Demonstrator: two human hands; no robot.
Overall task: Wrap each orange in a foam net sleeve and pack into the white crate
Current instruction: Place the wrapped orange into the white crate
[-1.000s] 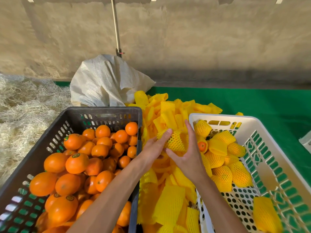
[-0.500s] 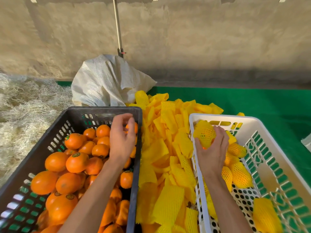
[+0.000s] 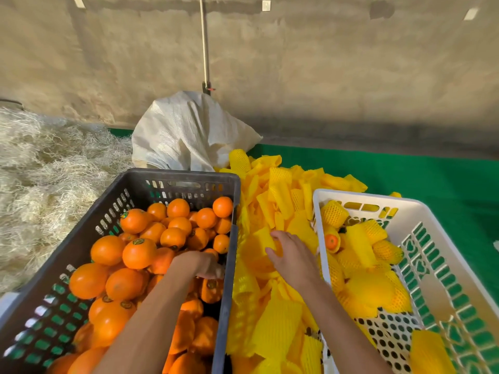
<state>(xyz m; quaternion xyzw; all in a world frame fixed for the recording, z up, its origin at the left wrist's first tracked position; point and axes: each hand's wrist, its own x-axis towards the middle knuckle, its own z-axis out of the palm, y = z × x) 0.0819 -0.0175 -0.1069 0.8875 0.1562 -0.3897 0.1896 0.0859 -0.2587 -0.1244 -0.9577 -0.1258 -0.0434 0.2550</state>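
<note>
My left hand is down in the dark crate, close to its right wall. Its fingers curl around an orange that it mostly hides. Bare oranges fill that crate. My right hand lies on the pile of yellow foam net sleeves between the crates, with thumb and fingers pinching one sleeve. The white crate on the right holds several wrapped oranges along its left and far side.
A white woven sack slumps behind the dark crate. Pale straw is heaped at the left. Green matting covers the surface to the right, and a concrete wall stands behind.
My right hand has left the white crate and moved left onto the sleeve pile. My left hand has dropped from above the oranges down among them by the crate's right wall.
</note>
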